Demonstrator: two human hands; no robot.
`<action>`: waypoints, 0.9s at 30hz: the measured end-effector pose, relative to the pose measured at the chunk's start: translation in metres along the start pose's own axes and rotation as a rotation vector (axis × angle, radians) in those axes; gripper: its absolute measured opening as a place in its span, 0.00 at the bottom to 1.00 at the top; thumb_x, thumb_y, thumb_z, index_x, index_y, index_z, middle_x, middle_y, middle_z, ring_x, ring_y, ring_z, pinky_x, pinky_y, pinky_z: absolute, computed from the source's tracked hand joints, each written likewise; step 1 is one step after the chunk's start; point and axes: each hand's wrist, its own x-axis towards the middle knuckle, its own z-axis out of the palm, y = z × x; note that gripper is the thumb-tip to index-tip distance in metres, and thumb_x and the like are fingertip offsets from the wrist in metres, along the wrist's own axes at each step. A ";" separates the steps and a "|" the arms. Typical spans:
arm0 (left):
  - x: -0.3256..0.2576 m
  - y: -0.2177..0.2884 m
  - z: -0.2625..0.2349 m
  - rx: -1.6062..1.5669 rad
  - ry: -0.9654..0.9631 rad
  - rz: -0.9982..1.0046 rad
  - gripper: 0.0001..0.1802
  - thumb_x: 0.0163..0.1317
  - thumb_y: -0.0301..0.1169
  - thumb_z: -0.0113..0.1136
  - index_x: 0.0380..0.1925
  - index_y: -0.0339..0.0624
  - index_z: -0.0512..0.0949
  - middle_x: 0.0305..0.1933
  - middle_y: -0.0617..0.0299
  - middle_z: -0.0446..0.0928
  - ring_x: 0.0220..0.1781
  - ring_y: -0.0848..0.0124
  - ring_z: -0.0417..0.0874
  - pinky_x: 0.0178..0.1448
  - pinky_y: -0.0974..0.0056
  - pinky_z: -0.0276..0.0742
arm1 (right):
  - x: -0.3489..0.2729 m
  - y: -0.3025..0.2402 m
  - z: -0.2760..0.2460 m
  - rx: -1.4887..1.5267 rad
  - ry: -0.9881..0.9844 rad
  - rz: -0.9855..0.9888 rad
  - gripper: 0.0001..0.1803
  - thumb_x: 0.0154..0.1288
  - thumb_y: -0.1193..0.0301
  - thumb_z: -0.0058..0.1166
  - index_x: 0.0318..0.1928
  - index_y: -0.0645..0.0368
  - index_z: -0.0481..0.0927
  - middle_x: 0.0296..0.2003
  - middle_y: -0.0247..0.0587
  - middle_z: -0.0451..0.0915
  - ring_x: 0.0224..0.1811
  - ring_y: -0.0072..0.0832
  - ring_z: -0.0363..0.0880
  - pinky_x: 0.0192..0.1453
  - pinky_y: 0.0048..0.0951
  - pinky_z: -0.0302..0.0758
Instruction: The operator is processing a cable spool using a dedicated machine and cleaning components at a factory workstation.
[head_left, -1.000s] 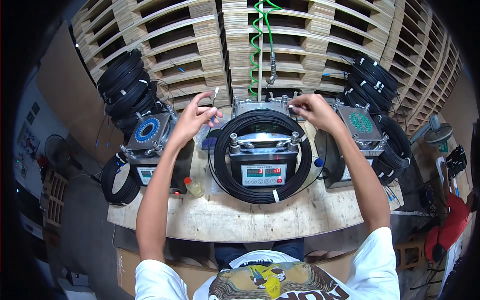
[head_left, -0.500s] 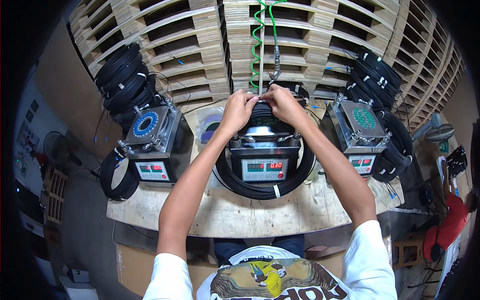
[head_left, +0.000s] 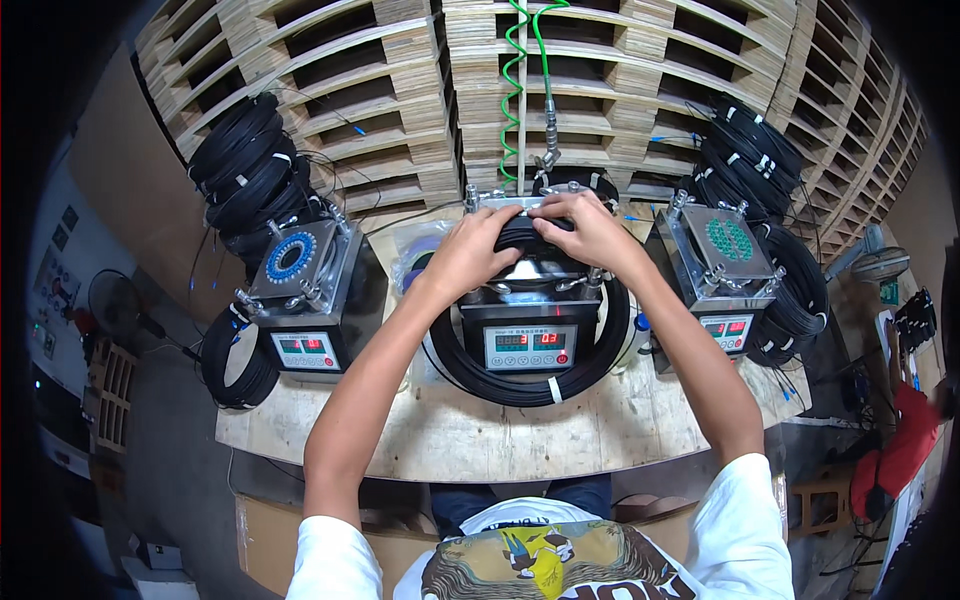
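Note:
A thick coil of black cable [head_left: 500, 393] loops around the middle polishing-type machine [head_left: 530, 310], its far part passing over the machine's top. My left hand [head_left: 472, 248] grips that far part from the left, fingertips on top and thumb on the near side. From the right, my right hand [head_left: 588, 235] grips it too, thumb bent toward the middle. The fingertips of both hands almost meet, and whatever small piece lies between them is too small to make out. A white band [head_left: 555, 390] wraps the coil at the front. Red digits glow on the machine's panel [head_left: 530, 347].
A similar machine with a ring of blue connectors [head_left: 290, 258] stands left, and one with green connectors [head_left: 729, 240] right. Piled cable coils [head_left: 250, 165] flank them. A green air hose [head_left: 545, 60] hangs before wooden pallets [head_left: 380, 80]. A person in red [head_left: 900, 450] sits far right.
Both hands have come slightly nearer to me, from a fingertip pinch at the coil's far edge to a wider grip over it. The silver plate behind the coil now shows. The panel digits differ.

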 end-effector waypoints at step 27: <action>0.023 0.011 -0.031 0.044 0.097 0.151 0.26 0.61 0.29 0.67 0.60 0.39 0.77 0.55 0.45 0.81 0.55 0.46 0.82 0.58 0.51 0.80 | -0.009 -0.030 -0.033 -0.024 0.011 -0.072 0.31 0.56 0.86 0.59 0.63 0.61 0.76 0.60 0.56 0.77 0.63 0.52 0.76 0.65 0.42 0.74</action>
